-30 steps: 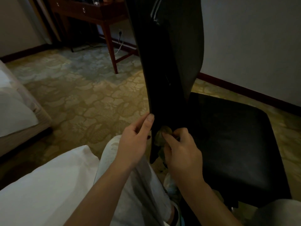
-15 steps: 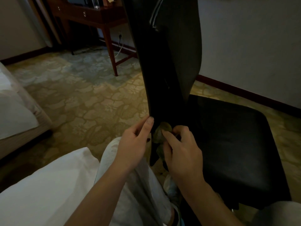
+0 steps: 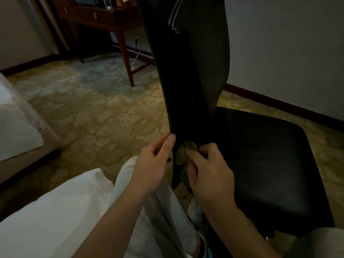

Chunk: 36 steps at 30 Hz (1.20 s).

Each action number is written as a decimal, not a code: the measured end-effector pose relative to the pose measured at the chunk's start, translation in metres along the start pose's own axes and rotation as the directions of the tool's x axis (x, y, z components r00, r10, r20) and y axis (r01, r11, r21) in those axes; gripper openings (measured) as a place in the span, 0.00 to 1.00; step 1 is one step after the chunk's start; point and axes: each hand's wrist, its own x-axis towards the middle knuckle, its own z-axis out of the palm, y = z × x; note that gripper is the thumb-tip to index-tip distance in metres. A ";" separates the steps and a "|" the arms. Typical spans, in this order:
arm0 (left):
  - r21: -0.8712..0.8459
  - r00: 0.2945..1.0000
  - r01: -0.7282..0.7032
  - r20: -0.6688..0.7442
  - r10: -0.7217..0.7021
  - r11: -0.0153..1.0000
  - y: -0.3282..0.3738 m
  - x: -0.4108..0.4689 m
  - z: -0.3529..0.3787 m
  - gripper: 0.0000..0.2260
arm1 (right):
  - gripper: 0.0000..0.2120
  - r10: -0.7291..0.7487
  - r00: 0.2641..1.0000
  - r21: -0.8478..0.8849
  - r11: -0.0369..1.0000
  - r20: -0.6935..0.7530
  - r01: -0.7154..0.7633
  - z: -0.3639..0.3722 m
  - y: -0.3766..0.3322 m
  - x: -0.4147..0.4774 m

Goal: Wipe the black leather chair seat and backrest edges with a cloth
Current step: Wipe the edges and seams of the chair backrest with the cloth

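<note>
The black leather chair stands in front of me, its tall backrest (image 3: 188, 71) seen edge-on and its square seat (image 3: 264, 164) to the right. My left hand (image 3: 150, 162) grips the lower left edge of the backrest, thumb pressed against the leather. My right hand (image 3: 208, 170) holds a bunched olive-green cloth (image 3: 183, 151) against the bottom of the backrest edge, fingers curled round it. Part of the cloth hangs down behind my right hand.
A wooden desk (image 3: 104, 17) with drawers stands at the back, a cable on the floor beside its leg. A bed (image 3: 16, 131) is at the left, a white pillow (image 3: 55, 216) near my lap. Patterned carpet (image 3: 96, 116) covers the floor; a wall (image 3: 288, 53) runs behind the chair.
Both hands stay at the bottom of the backrest edge. The cloth and right hand shifted only slightly; the view drifted a little.
</note>
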 end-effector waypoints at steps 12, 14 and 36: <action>0.066 0.998 0.048 0.041 -0.050 0.997 -0.013 -0.003 0.003 0.40 | 0.13 -0.015 0.998 0.082 0.996 -0.063 0.020 -0.005 0.008 -0.009; 0.077 0.998 0.049 0.041 -0.053 0.996 -0.011 -0.003 0.004 0.41 | 0.13 -0.042 0.997 0.071 0.996 -0.066 0.047 -0.004 0.003 -0.001; 0.063 0.997 0.065 0.046 -0.068 0.996 -0.003 -0.005 0.003 0.17 | 0.13 0.086 0.966 -0.066 0.995 0.245 -0.071 0.022 0.013 -0.020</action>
